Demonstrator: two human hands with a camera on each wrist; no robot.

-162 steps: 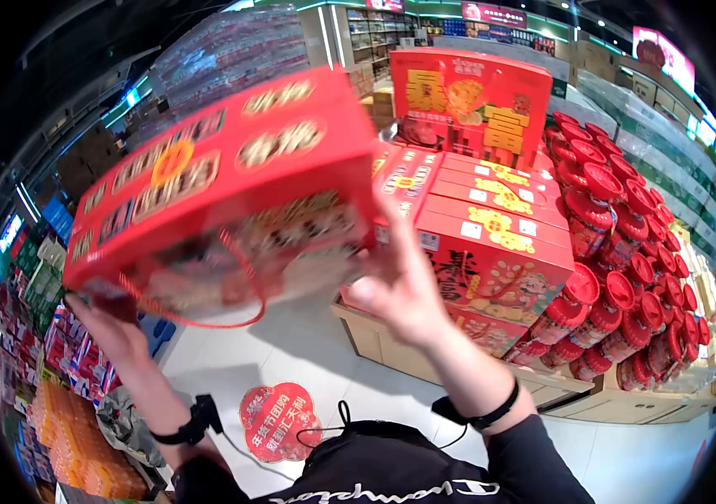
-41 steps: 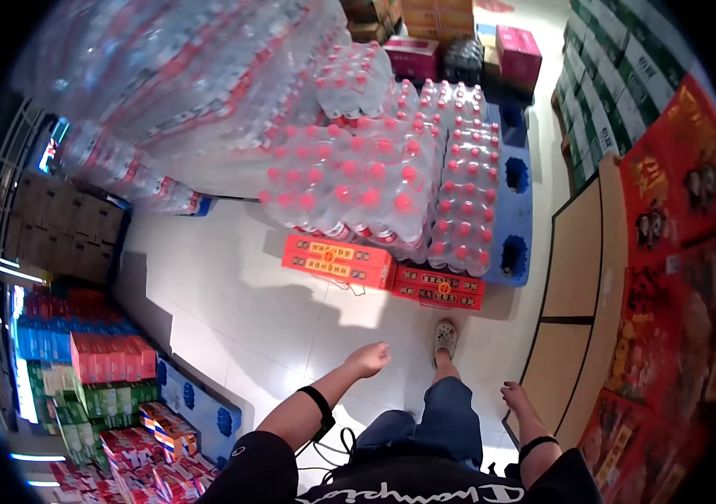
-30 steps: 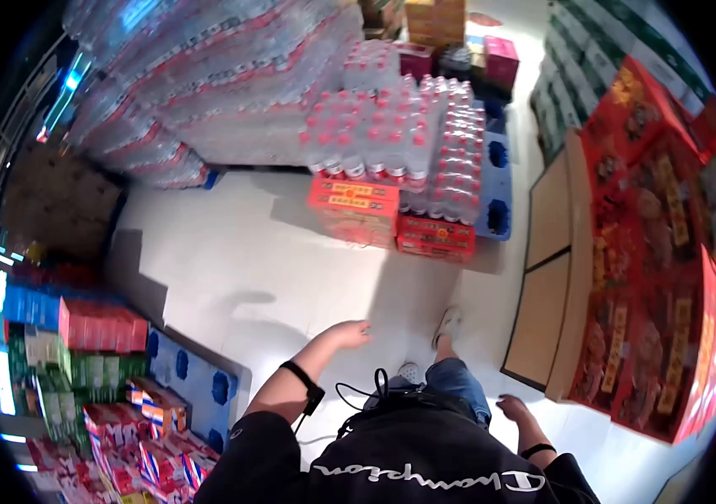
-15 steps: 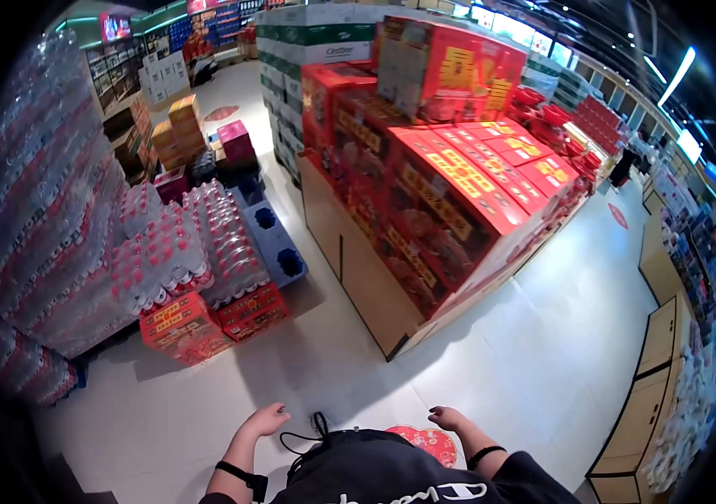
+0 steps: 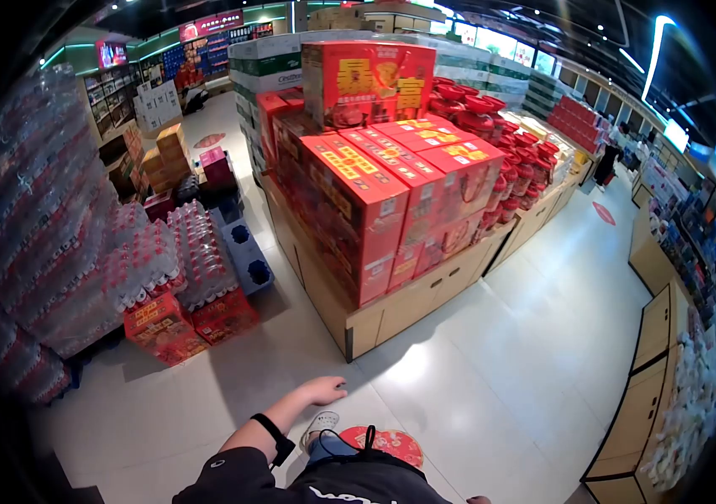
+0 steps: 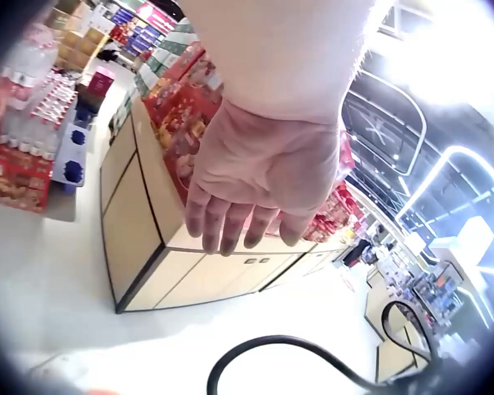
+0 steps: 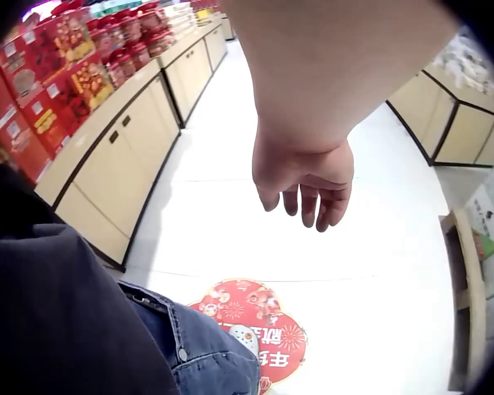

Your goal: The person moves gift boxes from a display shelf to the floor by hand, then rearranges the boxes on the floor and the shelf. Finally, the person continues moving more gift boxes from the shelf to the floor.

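In the head view my left hand [image 5: 324, 390] hangs over the floor near the counter corner, holding nothing. The left wrist view shows its palm and loosely extended fingers [image 6: 232, 224]. My right hand [image 7: 306, 179] also holds nothing; its fingers hang relaxed over the pale floor in the right wrist view. Only a bit of it shows at the bottom of the head view. Ahead, red gift boxes [image 5: 387, 172] are stacked on a wooden counter [image 5: 408, 309]. A larger red box [image 5: 366, 84] stands upright on top. Two more red gift boxes [image 5: 159, 328] stand on the floor at left.
Bottled-water packs [image 5: 202, 256] sit on a blue pallet [image 5: 249, 252] behind the floor boxes. Red-lidded jars [image 5: 521, 172] continue along the counter. On the right runs another wooden cabinet [image 5: 631, 428]. An aisle of pale floor [image 5: 526, 353] lies between, with a red floor sticker [image 5: 391, 445].
The earliest frame shows both hands holding a red gift box; now they are empty. Two such boxes stand by the water packs. The view has swung right toward the counter and aisle.
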